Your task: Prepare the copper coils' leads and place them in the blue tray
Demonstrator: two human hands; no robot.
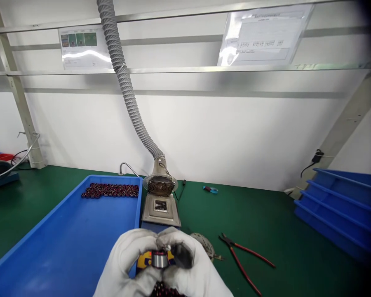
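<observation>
My left hand [128,258] and my right hand [198,268], both in white gloves, come together at the bottom middle. Their fingers are closed around a small silver metal cylinder [159,260] with a dark red upper part. The right glove has blackened fingertips, and a dark patch there hides part of the grip. Behind the cylinder, a yellow and dark device [144,260] shows in part. Below the hands lies a cluster of small dark red parts [165,291], cut off by the lower edge.
At left, a blue tray [64,247] bears rows of dark red round parts [111,190]. A metal fume hood [160,185] on a grey hose [126,86] stands behind my hands. Red-handled cutters [239,255] lie right of a wire spool [204,244]. Blue bins [340,210] are stacked far right.
</observation>
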